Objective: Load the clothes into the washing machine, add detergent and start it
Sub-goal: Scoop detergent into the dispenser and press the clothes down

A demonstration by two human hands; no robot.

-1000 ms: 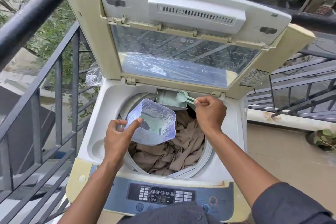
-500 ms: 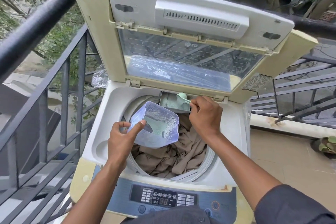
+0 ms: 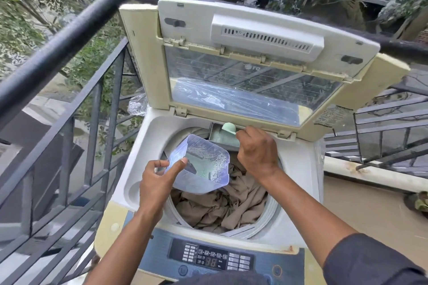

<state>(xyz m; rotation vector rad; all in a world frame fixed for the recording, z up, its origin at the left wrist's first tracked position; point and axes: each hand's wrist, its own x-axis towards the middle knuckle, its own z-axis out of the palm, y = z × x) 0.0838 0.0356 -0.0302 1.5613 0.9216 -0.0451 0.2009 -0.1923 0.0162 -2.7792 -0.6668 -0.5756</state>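
Observation:
A top-loading washing machine (image 3: 143, 169) stands with its lid (image 3: 254, 58) raised. Beige clothes (image 3: 222, 208) fill the drum. My left hand (image 3: 157, 183) holds a clear plastic detergent container (image 3: 203, 164) tilted over the drum; greenish powder shows inside it. My right hand (image 3: 257, 152) pinches the handle of a pale green scoop (image 3: 229, 127), whose bowl is over the open detergent drawer (image 3: 222, 140) at the back rim of the drum. The control panel (image 3: 213, 259) at the front shows lit digits.
Dark metal railing (image 3: 69, 37) runs close along the machine's left side and behind it. A plastic wrap (image 3: 137, 104) hangs behind the left rear corner. Tiled floor (image 3: 370, 210) and a potted plant (image 3: 419, 203) lie to the right.
My right hand has turned the scoop over the detergent drawer, and its bowl now faces down. My left hand keeps the container in the same place.

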